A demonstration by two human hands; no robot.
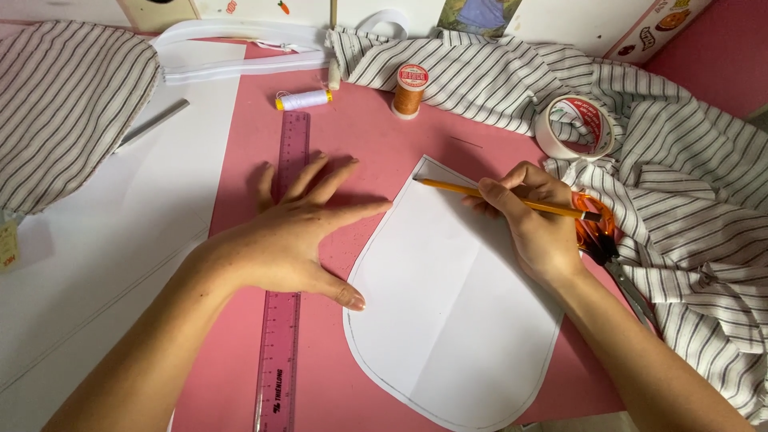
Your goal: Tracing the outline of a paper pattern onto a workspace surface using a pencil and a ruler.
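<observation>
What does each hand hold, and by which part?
The right hand holds a yellow pencil around its middle. The left hand holds nothing.

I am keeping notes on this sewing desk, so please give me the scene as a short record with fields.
Surface: pink mat on a white table
Left hand: spread flat on a pink ruler
Right hand: holds a yellow pencil, tip at the top corner of a white paper pattern
Pattern shape: straight top, rounded bottom
Nearby: orange thread spool, white thread spool, tape roll, orange scissors
Fabric: striped cloth at right
</observation>
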